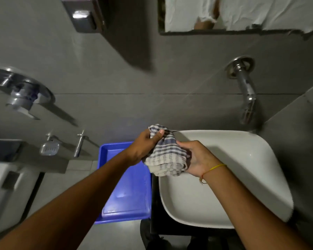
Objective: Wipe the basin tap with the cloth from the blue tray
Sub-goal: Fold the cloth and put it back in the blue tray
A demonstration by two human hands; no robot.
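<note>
A grey-and-white checked cloth (165,156) is bunched between both my hands, above the gap between the blue tray (132,192) and the white basin (242,170). My left hand (145,148) grips its upper left part, thumb on top. My right hand (197,159), with a yellow thread on the wrist, holds its right side. The chrome basin tap (246,91) juts from the grey wall above the basin's far right corner, well away from the cloth. The tray looks empty.
A mirror edge (224,31) runs along the top. A steel dispenser (83,17) hangs upper left. Left on the wall are a chrome mixer handle (23,94), a soap dish (49,147) and a small tap (79,143). A white toilet cistern (5,192) stands at far left.
</note>
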